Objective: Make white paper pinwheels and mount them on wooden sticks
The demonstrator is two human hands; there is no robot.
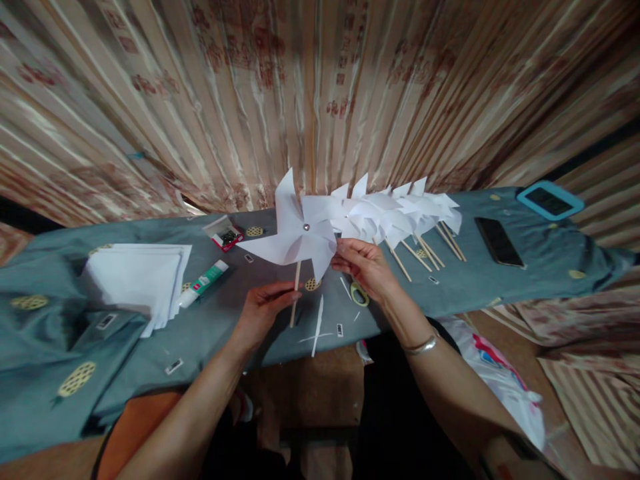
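Observation:
A white paper pinwheel (295, 240) with a metal pin at its centre stands upright over the table. My left hand (267, 303) pinches its wooden stick below the blades. At the pinwheel's right blade is my right hand (363, 263), its thumb and fingers closed on the paper edge. Scissors with yellow-green handles (359, 293) lie partly hidden under my right hand. Thin white paper strips (319, 323) are scattered on the cloth below the pinwheel.
Several finished pinwheels (395, 213) lie in a row behind my right hand. To the left are a paper stack (137, 277), a glue stick (205, 283) and a small box of pins (223, 235). A phone (499, 241) and a blue-framed tablet (550, 200) rest at right.

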